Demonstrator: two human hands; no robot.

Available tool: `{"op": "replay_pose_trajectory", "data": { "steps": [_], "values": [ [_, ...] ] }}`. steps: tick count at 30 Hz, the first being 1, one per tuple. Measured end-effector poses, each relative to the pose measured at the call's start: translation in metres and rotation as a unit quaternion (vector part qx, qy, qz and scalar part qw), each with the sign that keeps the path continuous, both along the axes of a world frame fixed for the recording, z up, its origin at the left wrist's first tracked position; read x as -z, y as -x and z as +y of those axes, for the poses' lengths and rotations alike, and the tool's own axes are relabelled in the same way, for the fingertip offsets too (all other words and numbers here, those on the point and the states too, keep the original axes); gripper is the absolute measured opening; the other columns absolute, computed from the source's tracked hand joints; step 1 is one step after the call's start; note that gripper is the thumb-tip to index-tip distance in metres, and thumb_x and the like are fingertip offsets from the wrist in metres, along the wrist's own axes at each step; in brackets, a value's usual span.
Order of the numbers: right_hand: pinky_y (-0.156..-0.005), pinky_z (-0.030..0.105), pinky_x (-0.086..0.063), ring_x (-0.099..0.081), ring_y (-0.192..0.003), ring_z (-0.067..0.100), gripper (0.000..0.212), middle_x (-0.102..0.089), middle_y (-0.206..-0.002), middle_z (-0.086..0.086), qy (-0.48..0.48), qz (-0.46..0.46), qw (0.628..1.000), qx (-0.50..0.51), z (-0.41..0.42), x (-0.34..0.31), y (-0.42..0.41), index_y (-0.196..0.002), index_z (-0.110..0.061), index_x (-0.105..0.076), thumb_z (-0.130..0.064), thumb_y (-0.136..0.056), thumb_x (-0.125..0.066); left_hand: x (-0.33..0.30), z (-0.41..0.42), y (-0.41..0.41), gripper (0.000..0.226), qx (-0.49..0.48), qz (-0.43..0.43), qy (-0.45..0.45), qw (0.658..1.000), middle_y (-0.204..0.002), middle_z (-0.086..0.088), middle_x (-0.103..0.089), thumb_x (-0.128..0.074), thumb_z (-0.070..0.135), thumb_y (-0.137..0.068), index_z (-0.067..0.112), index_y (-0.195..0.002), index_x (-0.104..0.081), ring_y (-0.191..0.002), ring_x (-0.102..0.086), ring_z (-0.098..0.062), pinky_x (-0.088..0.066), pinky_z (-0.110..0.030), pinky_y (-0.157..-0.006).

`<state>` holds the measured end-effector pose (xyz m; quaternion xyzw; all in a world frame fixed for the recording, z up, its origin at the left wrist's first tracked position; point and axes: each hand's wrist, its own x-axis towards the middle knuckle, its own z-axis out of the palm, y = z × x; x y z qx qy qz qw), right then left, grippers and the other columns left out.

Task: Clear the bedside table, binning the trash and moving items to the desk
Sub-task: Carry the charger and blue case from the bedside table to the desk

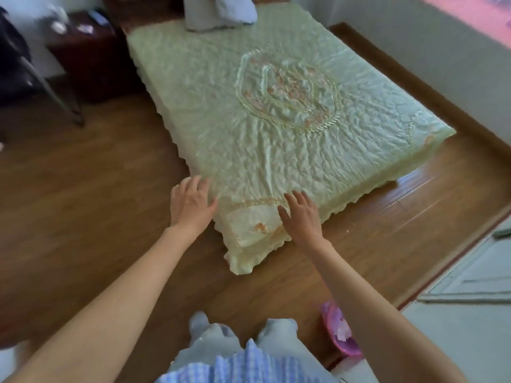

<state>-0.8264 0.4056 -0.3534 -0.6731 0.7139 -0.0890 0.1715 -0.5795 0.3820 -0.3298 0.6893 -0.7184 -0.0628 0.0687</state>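
The bed fills the middle of the view, covered by a pale green quilted spread with an embroidered oval at its centre and orange stitching at the corners. Both hands reach out over the bed's near corner, bare and empty. The left hand hovers just off the bed's left edge, fingers spread and slightly curled, gripping nothing. The right hand lies palm down at the corner of the spread, fingers splayed – whether it presses the cloth or only skims above it cannot be told. At the head of the bed sits a folded grey-blue bundle. Just left of the bed's head stands the bedside table, dark reddish brown, well apart from both hands; a few small pale items lie on its top, too blurred to name. Further left of the bed, a dark chair with a grey metal leg stands on the wood floor. Near the foot of the bed, beside the person's right forearm, a pink bin rests on the floor with scraps of something pale inside. Below the bed's corner the person's light trousers and a blue checked hem show – the feet are planted on the floor.
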Motion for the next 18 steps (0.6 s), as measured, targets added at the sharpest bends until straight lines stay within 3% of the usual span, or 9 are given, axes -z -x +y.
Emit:
{"op": "replay_pose_trajectory", "data": {
  "steps": [9,18],
  "values": [
    [-0.117,0.043,-0.017,-0.018,-0.144,0.027,0.051,-0.033,-0.152,0.009,0.046,-0.001,0.996,-0.077,-0.075,-0.043,-0.171,-0.142,-0.016,-0.037,-0.041,-0.098,-0.038,-0.043,-0.021,-0.179,0.054,-0.045,-0.031,0.041,0.998,-0.143,-0.009,-0.043,-0.048,0.04,-0.091,0.013,-0.138,-0.042,-0.134,-0.034,-0.026,-0.03,-0.043,-0.108],
    [-0.117,0.043,-0.018,-0.018,-0.144,0.026,0.05,-0.033,-0.151,0.009,0.108,-0.006,0.98,-0.169,-0.155,-0.099,-0.289,-0.142,-0.015,-0.037,-0.04,-0.098,-0.039,-0.095,-0.061,-0.296,0.054,-0.112,-0.052,0.1,0.987,-0.141,-0.011,-0.046,-0.047,0.042,-0.092,0.012,-0.137,-0.043,-0.132,-0.038,-0.027,-0.033,-0.044,-0.106]
  ]
}}
